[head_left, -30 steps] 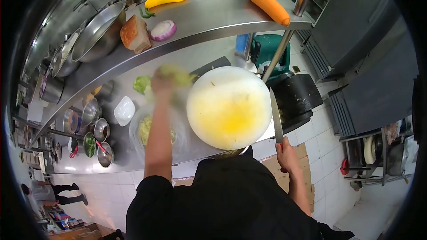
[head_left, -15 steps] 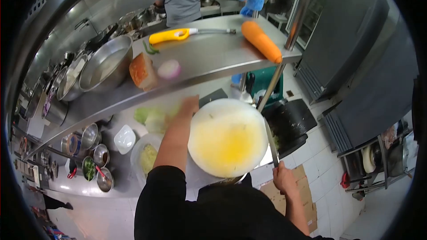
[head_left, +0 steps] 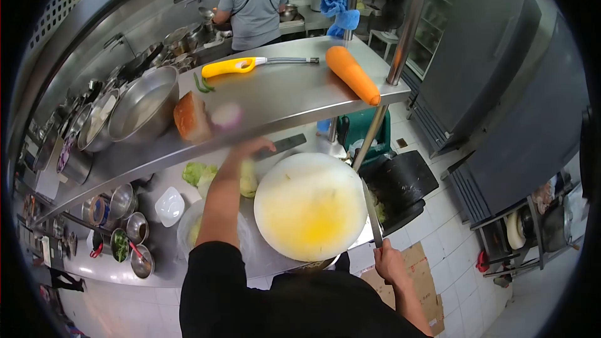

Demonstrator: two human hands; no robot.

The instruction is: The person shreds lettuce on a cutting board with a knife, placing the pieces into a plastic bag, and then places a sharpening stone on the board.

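A round white cutting board [head_left: 310, 206] with a yellow stain lies in front of me, no food piece held on it. My right hand [head_left: 390, 261] is wrapped round the handle of a knife [head_left: 374, 216], whose blade points away along the board's right edge. Beyond the board's upper left, my left hand [head_left: 255, 146] reaches under the shelf edge, beside a dark flat blade [head_left: 282, 147]. Its fingers are partly hidden, so its hold is unclear. Pale green cabbage [head_left: 248, 181] and lettuce-like leaves [head_left: 195, 173] lie near my left forearm.
On the steel shelf [head_left: 282, 91] are a carrot [head_left: 352, 76], a yellow lighter [head_left: 233, 66], an onion [head_left: 226, 115], an orange-brown block [head_left: 191, 117] and a large bowl [head_left: 144, 103]. Small bowls [head_left: 142, 261] stand left. A black bin [head_left: 402, 181] is right. A person [head_left: 253, 9] stands at the back.
My left hand has moved left and away from the board's rim, farther under the shelf. The view has shifted slightly. My right hand still holds the knife.
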